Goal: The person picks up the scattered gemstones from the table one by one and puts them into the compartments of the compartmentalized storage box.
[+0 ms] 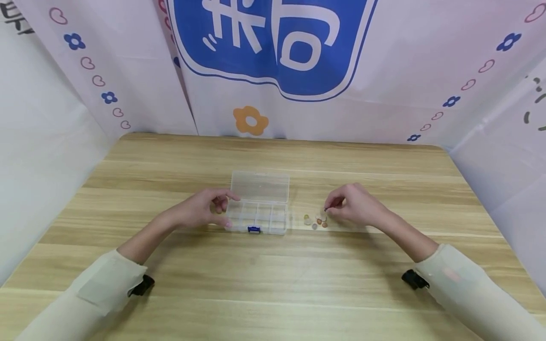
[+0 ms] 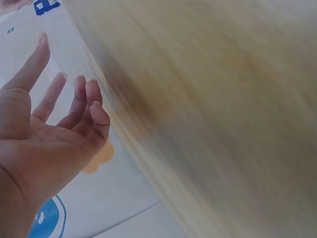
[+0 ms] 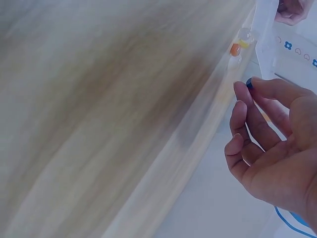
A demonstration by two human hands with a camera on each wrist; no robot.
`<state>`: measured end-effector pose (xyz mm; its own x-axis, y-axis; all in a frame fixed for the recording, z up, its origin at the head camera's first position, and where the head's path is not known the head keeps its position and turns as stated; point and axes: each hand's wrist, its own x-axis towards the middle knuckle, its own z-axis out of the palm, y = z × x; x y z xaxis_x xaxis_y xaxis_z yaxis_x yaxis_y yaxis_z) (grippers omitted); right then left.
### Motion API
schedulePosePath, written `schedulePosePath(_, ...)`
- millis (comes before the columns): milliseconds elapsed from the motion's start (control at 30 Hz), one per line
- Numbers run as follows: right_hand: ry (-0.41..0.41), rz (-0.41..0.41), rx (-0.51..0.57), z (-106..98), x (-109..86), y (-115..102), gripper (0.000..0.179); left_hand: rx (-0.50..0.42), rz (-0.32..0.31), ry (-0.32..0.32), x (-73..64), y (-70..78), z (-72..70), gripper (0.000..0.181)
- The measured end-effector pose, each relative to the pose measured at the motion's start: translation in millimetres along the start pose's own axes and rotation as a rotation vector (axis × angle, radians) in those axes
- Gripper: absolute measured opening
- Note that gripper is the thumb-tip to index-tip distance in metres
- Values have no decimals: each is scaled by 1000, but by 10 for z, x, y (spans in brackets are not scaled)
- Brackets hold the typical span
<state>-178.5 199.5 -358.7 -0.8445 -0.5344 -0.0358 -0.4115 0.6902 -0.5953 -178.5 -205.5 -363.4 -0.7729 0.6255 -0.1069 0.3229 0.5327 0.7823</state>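
Note:
A clear plastic compartment box (image 1: 263, 218) with a small blue latch (image 1: 254, 229) lies on the table, its lid (image 1: 260, 187) laid back. At its left end is my left hand (image 1: 204, 208), index fingertip by the hinge side and thumb at the front corner; the other fingers curl loosely. In the left wrist view the thumb and index of the left hand (image 2: 54, 134) look fairly straight beside the clear plastic. My right hand (image 1: 351, 206) pinches a small dark blue bead (image 3: 249, 83) between thumb and index finger, close over several loose beads (image 1: 319, 221).
The loose beads, some orange, some clear and one yellowish, lie on the wooden table (image 1: 273, 284) to the right of the box. A white printed cloth (image 1: 362, 121) hangs behind the table, with white sheets at both sides.

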Motion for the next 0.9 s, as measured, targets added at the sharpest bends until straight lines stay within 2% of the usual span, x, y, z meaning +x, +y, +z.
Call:
schedulePosePath(200, 11, -1, 9, 3, 22, -16, 8, -20, -15, -3, -9, -11, 1, 60)
schedulePosePath(333, 13, -7, 0, 11, 44, -28, 3, -29, -22, 8, -23, -29, -10, 61)
schedulePosePath(900, 47, -37, 73, 32, 205, -120, 7, -64, -7, 37, -32, -89, -11, 55)
